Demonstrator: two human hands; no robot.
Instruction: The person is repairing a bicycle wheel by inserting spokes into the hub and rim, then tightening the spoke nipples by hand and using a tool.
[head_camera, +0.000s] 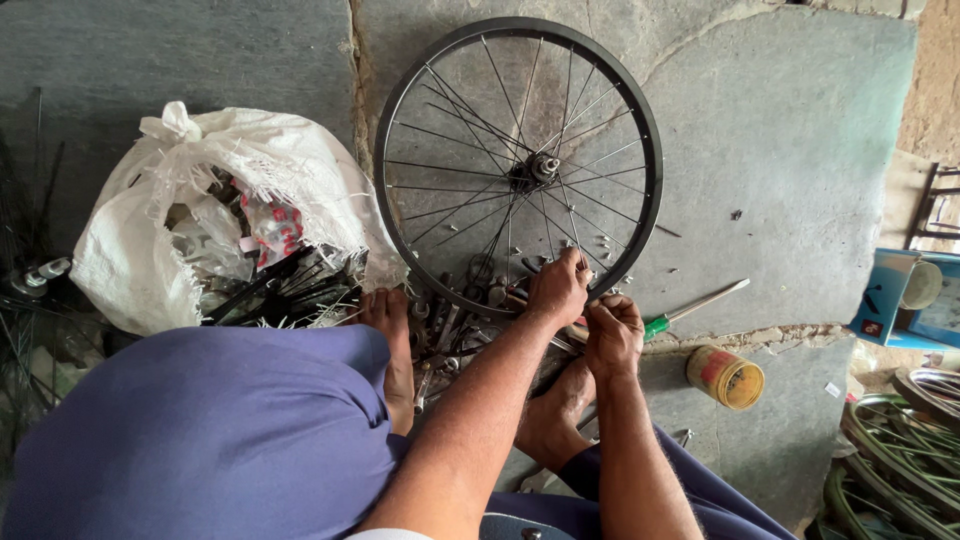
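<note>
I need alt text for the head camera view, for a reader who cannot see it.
Two bare hands, left hand and right hand, work at the near rim of a spoked bicycle wheel lying on a stone floor. A white sack lies left, a green-handled screwdriver right.

bare arms, bare feet, purple-blue trousers

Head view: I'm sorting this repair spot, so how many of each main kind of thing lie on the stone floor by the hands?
Black spoked wheel: 1
White woven sack: 1
Green-handled screwdriver: 1
Yellow tin can: 1
Total: 4
The left hand and right hand work at the wheel's near rim.
</note>
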